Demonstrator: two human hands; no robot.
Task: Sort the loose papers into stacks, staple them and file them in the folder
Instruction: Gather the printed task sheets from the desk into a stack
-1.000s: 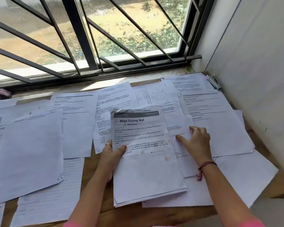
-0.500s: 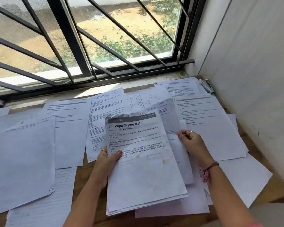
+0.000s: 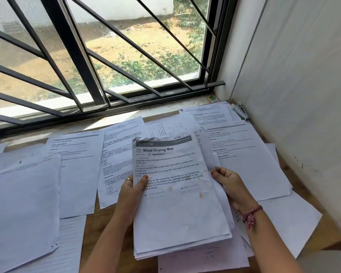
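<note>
On the paper-strewn wooden table [image 3: 104, 219] by the window, left hand [image 3: 131, 191] grips the paper stack [image 3: 177, 203]; right hand [image 3: 229, 184] pinches a loose sheet [image 3: 207, 152].

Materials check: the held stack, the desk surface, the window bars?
Held stack: thin matte printer paper; curled corner, brown stains. Desk surface: looks like wood or wood-look laminate, brown grain, slight sheen; can't tell which. Window bars: likely dark painted metal, slim straight sections.

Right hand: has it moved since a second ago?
Yes. The right hand left the flat papers and came in to pinch a sheet behind the held stack.
</note>
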